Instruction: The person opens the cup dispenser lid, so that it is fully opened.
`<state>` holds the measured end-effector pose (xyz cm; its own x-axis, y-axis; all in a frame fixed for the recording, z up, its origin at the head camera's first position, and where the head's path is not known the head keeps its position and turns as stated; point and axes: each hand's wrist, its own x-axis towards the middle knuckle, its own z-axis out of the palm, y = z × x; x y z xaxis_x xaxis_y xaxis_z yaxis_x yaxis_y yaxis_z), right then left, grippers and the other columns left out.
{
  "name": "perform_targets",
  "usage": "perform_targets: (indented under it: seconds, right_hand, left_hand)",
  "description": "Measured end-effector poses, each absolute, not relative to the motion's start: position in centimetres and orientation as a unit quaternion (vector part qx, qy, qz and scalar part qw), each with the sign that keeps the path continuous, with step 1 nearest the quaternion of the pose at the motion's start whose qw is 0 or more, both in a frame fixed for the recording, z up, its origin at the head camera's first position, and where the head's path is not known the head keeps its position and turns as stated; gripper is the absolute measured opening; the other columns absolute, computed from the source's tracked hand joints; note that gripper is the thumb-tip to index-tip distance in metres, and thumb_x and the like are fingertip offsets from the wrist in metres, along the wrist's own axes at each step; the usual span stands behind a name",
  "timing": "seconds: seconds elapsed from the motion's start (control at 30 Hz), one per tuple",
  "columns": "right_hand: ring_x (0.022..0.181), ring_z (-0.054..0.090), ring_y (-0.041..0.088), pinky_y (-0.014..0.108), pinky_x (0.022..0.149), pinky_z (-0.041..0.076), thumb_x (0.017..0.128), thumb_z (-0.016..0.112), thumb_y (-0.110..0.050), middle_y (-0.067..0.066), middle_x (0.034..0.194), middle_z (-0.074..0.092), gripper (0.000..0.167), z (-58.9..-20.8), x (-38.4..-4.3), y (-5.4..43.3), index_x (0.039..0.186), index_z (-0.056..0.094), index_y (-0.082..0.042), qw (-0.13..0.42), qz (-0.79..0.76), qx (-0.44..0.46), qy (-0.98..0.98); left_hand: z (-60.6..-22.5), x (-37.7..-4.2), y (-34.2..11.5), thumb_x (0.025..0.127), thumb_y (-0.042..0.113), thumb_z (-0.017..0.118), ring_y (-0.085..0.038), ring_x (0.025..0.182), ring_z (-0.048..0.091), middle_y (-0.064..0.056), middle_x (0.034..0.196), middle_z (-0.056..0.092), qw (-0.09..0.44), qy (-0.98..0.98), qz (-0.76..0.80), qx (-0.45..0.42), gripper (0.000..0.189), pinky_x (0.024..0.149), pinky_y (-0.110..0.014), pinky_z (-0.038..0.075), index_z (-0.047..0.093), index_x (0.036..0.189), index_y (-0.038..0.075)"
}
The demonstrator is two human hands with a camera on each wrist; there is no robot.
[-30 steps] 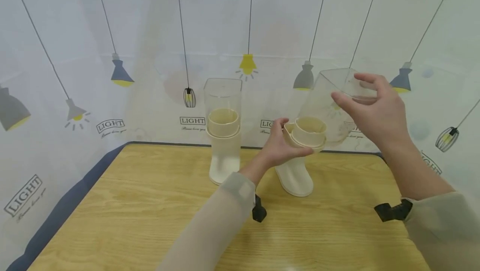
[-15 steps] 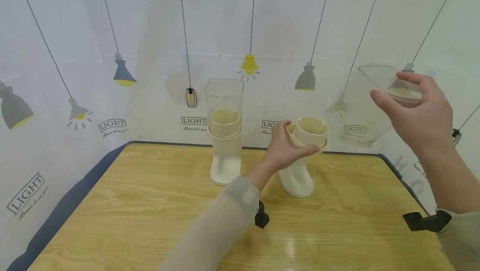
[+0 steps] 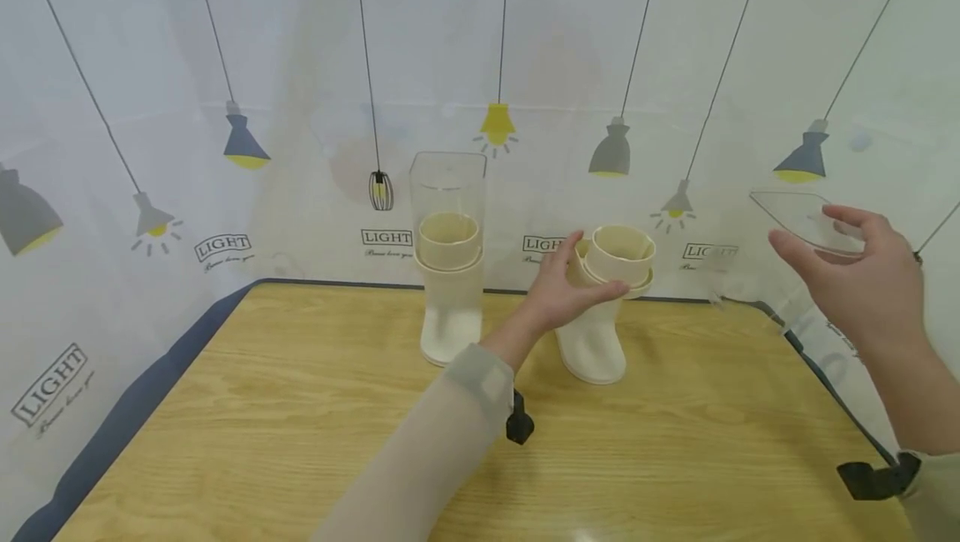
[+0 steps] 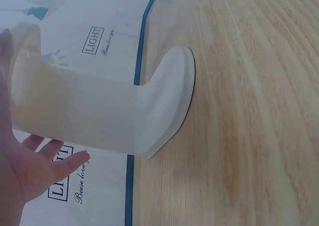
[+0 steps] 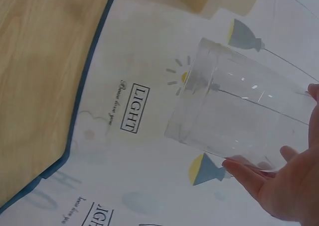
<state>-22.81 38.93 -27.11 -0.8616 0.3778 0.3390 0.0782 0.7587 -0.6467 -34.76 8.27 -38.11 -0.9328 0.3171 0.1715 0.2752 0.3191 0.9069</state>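
A cream plastic dispenser base with a round collar on top and a curved foot stands on the wooden table, tilted slightly. My left hand grips it just below the collar, thumb across the front and fingers behind. In the left wrist view the base shows its foot against the table. Off to the right, my right hand holds a clear plastic container by its upper end, thumb and fingers spread around its sides. This container is in the air, apart from the base, with nothing visible inside.
A second cream dispenser with a clear container fitted on top stands upright left of the held base. Behind the wooden table hangs a white cloth printed with lamps.
My right hand has drawn the clear container away from the base to the right, then lowered it. My left hand keeps its grip on the base.
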Motion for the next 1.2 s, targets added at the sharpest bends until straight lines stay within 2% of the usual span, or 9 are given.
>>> perform_targets:
  seconds: [0.13, 0.23, 0.33, 0.4, 0.47, 0.7, 0.93, 1.07, 1.2]
  right_hand:
    - [0.143, 0.055, 0.055, 0.011, 0.06, 0.039, 0.102, 0.064, -0.065, 0.023, 0.182, 0.016, 0.096, -28.9, -23.5, 40.0, 0.174, 0.029, -0.011, 0.216, 0.313, -0.126, -0.916]
    - [0.142, 0.052, 0.062, 0.024, 0.066, 0.046, 0.103, 0.063, -0.064, 0.025, 0.182, 0.013, 0.098, -30.2, -24.0, 40.8, 0.174, 0.026, -0.007, 0.202, 0.31, -0.128, -0.92]
    - [0.143, 0.05, 0.063, 0.053, 0.078, 0.059, 0.104, 0.061, -0.065, 0.028, 0.182, 0.008, 0.1, -31.6, -24.5, 41.6, 0.174, 0.023, -0.005, 0.187, 0.314, -0.131, -0.922]
    - [0.144, 0.048, 0.064, 0.069, 0.091, 0.057, 0.104, 0.06, -0.066, 0.031, 0.181, 0.006, 0.102, -32.6, -24.8, 42.3, 0.174, 0.021, -0.004, 0.176, 0.315, -0.132, -0.923]
    - [0.144, 0.046, 0.066, 0.081, 0.103, 0.045, 0.104, 0.059, -0.067, 0.035, 0.18, 0.004, 0.104, -33.6, -25.1, 43.0, 0.175, 0.018, -0.003, 0.162, 0.317, -0.13, -0.925]
    - [0.141, 0.042, 0.069, 0.082, 0.102, 0.044, 0.103, 0.06, -0.07, 0.048, 0.171, 0.01, 0.109, -36.5, -26.4, 45.0, 0.173, 0.017, 0.002, 0.134, 0.311, -0.125, -0.933]
    - [0.156, 0.011, 0.072, 0.088, 0.114, 0.028, 0.103, 0.058, -0.072, 0.045, 0.174, 0.001, 0.114, -38.4, -27.4, 45.9, 0.172, 0.013, 0.006, 0.116, 0.311, -0.15, -0.931]
    - [0.159, 0.001, 0.071, 0.089, 0.117, 0.024, 0.103, 0.058, -0.072, 0.045, 0.174, -0.006, 0.112, -39.2, -27.8, 46.5, 0.173, 0.014, 0.003, 0.116, 0.312, -0.156, -0.93]
    - [0.152, 0.022, 0.071, 0.087, 0.11, 0.034, 0.103, 0.059, -0.071, 0.048, 0.172, -0.006, 0.108, -40.2, -28.2, 46.5, 0.174, 0.016, -0.001, 0.125, 0.321, -0.147, -0.927]
  left_hand:
    - [-37.9, -35.3, 8.2, 0.085, 0.062, 0.088, -0.033, 0.159, 0.041, -0.01, 0.177, 0.035, 0.026, 0.811, 0.55, 0.196, 0.114, 0.126, -0.058, 0.043, 0.023, 0.175, 0.039]
    - [-37.7, -35.6, 8.2, 0.086, 0.061, 0.088, -0.032, 0.16, 0.042, -0.01, 0.177, 0.036, 0.028, 0.81, 0.548, 0.205, 0.114, 0.127, -0.057, 0.042, 0.022, 0.176, 0.036]
    - [-37.5, -35.7, 8.2, 0.086, 0.06, 0.088, -0.032, 0.161, 0.04, -0.01, 0.178, 0.035, 0.032, 0.808, 0.551, 0.208, 0.114, 0.128, -0.057, 0.041, 0.022, 0.176, 0.037]
    - [-37.5, -35.8, 8.3, 0.086, 0.06, 0.089, -0.032, 0.162, 0.04, -0.009, 0.178, 0.035, 0.036, 0.806, 0.552, 0.208, 0.114, 0.128, -0.057, 0.041, 0.022, 0.176, 0.037]
    - [-37.4, -35.9, 8.3, 0.086, 0.059, 0.089, -0.032, 0.162, 0.04, -0.009, 0.178, 0.036, 0.039, 0.805, 0.555, 0.207, 0.114, 0.128, -0.057, 0.041, 0.023, 0.175, 0.038]
    - [-37.5, -36.2, 8.5, 0.085, 0.058, 0.09, -0.03, 0.159, 0.043, -0.009, 0.176, 0.039, 0.038, 0.803, 0.556, 0.21, 0.113, 0.127, -0.054, 0.042, 0.025, 0.175, 0.035]
    - [-37.3, -36.3, 8.4, 0.084, 0.058, 0.092, -0.03, 0.151, 0.051, -0.011, 0.169, 0.048, 0.046, 0.801, 0.559, 0.208, 0.111, 0.122, -0.054, 0.047, 0.029, 0.173, 0.036]
    - [-37.1, -36.2, 8.5, 0.085, 0.057, 0.091, -0.029, 0.151, 0.051, -0.011, 0.169, 0.047, 0.049, 0.801, 0.558, 0.209, 0.111, 0.123, -0.053, 0.047, 0.029, 0.174, 0.034]
    - [-36.9, -36.1, 8.2, 0.085, 0.055, 0.091, -0.029, 0.152, 0.05, -0.01, 0.17, 0.047, 0.05, 0.803, 0.557, 0.208, 0.111, 0.124, -0.052, 0.046, 0.028, 0.174, 0.032]
